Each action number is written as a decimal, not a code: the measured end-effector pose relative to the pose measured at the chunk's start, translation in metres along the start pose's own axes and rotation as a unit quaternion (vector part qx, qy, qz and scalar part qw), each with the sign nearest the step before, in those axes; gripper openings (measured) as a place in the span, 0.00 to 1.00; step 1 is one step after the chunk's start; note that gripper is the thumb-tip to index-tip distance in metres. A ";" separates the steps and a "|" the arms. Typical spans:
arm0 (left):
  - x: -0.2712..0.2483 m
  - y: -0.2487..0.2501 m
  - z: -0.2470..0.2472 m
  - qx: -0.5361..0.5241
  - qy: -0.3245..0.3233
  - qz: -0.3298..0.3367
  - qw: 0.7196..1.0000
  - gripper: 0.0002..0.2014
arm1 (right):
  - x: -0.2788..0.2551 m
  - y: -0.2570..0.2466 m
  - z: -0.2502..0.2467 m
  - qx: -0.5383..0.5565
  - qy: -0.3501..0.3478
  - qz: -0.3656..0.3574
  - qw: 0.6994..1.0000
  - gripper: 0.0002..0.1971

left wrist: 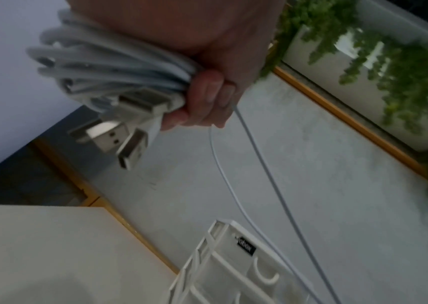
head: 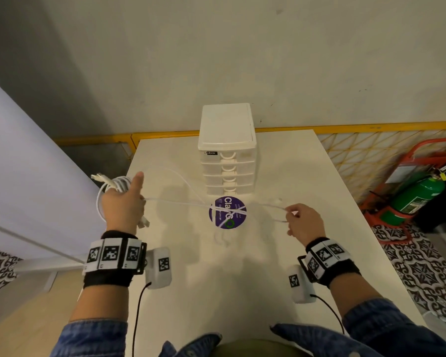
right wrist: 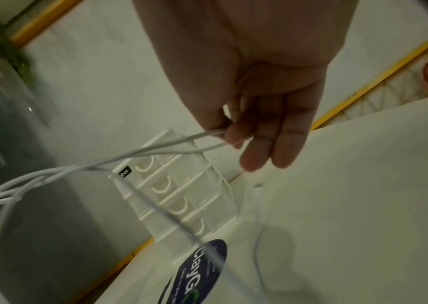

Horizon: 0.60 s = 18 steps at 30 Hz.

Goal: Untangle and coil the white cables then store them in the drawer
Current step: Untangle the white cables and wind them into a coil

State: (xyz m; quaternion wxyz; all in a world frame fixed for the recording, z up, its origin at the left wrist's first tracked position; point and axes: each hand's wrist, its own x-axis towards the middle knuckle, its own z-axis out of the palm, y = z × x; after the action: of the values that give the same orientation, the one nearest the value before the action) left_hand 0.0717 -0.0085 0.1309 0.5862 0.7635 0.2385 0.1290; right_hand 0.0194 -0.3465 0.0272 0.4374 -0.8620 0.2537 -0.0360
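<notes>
My left hand (head: 122,204) grips a coiled bundle of white cables (head: 113,184) over the table's left edge; the left wrist view shows the coil (left wrist: 119,70) and several USB plugs (left wrist: 119,142) sticking out under the curled fingers (left wrist: 207,102). Thin white strands (head: 186,202) run from that hand across the table to my right hand (head: 303,221), which pinches them between thumb and forefinger (right wrist: 223,133); the other fingers hang straight. The strands cross and twist midway (right wrist: 15,191). A white drawer unit (head: 227,150) stands at the back, all drawers closed.
A round purple sticker (head: 227,212) lies on the white table (head: 307,181) in front of the drawer unit. A green extinguisher in a red stand (head: 417,197) sits on the floor at right. A yellow mesh fence (head: 371,155) runs behind the table.
</notes>
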 end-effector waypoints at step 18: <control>0.013 -0.038 -0.009 0.101 -0.006 -0.036 0.994 0.22 | -0.014 -0.023 -0.011 0.219 -0.044 -0.070 0.972 0.13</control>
State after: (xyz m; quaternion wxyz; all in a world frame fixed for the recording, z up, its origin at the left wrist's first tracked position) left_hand 0.0708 0.0133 0.0959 0.5117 0.8105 0.2740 0.0782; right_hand 0.0141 -0.3366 0.0538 0.6229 -0.7613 0.1591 -0.0836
